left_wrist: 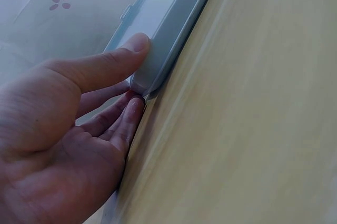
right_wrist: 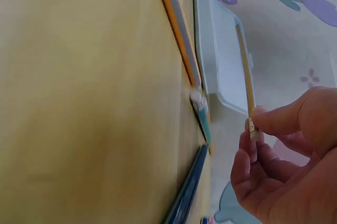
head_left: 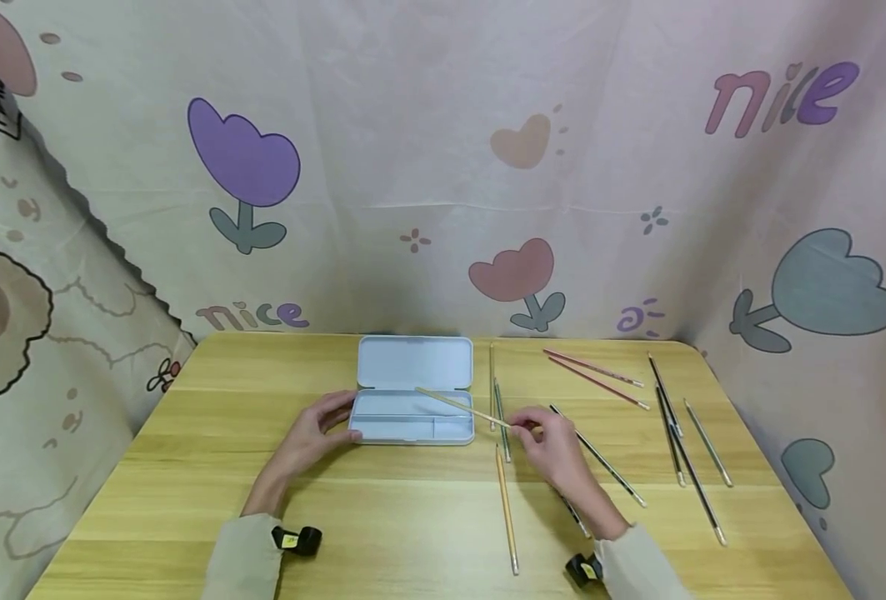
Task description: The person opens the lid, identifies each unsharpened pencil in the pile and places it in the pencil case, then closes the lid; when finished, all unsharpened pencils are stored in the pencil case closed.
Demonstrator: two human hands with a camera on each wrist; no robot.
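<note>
A light blue pencil case (head_left: 416, 363) lies with its lid raised at the back middle of the table; its tray has compartments. My left hand (head_left: 313, 435) grips the case's left end. In the left wrist view the thumb (left_wrist: 118, 66) presses on the side wall, the other fingers round the corner. Between thumb and fingers, my right hand (head_left: 553, 443) pinches a yellow pencil (head_left: 458, 405) near its eraser end. This pencil points left, held over the right part of the case. The right wrist view shows the white eraser (right_wrist: 255, 135) at the fingertips.
An orange-yellow pencil (head_left: 506, 512) lies in front of the case's right side. A green pencil (head_left: 502, 421) lies beside the case. Two red pencils (head_left: 598, 383) are farther back, several dark pencils (head_left: 608, 462) to the right. A patterned cloth (head_left: 382, 167) hangs behind the table.
</note>
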